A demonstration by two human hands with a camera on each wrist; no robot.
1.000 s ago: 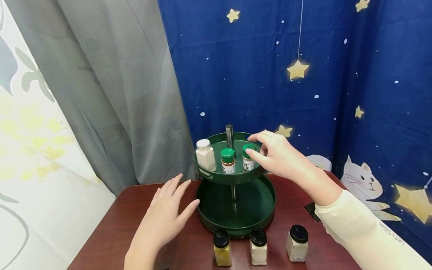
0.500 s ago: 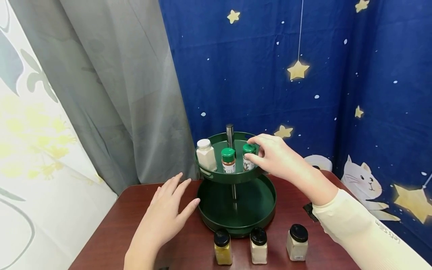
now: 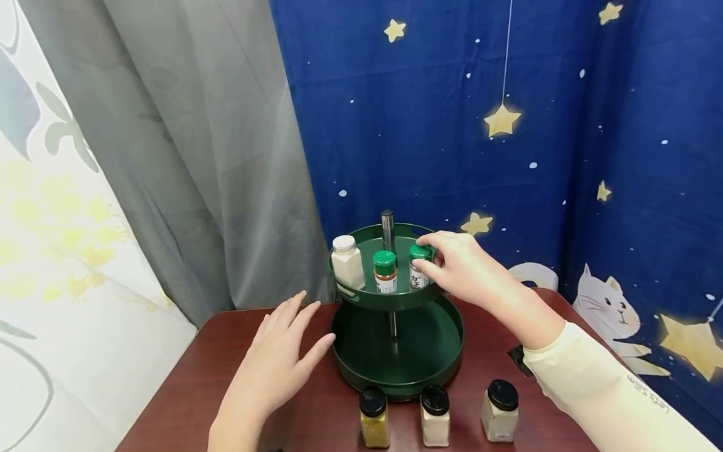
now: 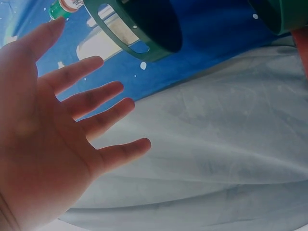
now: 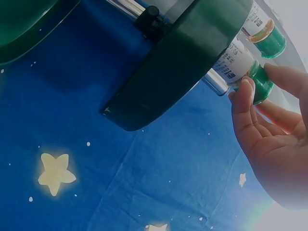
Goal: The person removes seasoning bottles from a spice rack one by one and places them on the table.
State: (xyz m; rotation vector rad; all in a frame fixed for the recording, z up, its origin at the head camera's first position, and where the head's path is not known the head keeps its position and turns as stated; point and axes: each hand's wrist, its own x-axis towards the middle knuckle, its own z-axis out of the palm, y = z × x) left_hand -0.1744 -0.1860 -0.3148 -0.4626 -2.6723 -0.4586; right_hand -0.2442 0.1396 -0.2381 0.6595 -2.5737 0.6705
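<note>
A green two-tier turntable rack (image 3: 390, 304) stands on the table. On its upper tier are a white-capped jar of pale powder (image 3: 348, 267), a green-capped spice jar of red powder (image 3: 385, 271) and another green-capped spice jar (image 3: 420, 270) with a white label. My right hand (image 3: 465, 267) holds this last jar by its cap. In the right wrist view, thumb and fingers sit around the green cap (image 5: 262, 86). My left hand (image 3: 271, 364) is left of the rack, fingers spread, holding nothing; the left wrist view shows its palm (image 4: 48, 130) facing up.
In front of the rack stand three black-capped jars: one of yellow powder (image 3: 374, 419), one of cream powder (image 3: 435, 417) and one of pale powder (image 3: 500, 412). The lower tier (image 3: 398, 358) sits close behind them. A grey curtain (image 3: 226, 157) and a blue star curtain (image 3: 423, 125) hang behind the table.
My right hand's fingers and thumb have closed in on the right green-capped jar, whose label has turned a little. The left hand stays nearly still.
</note>
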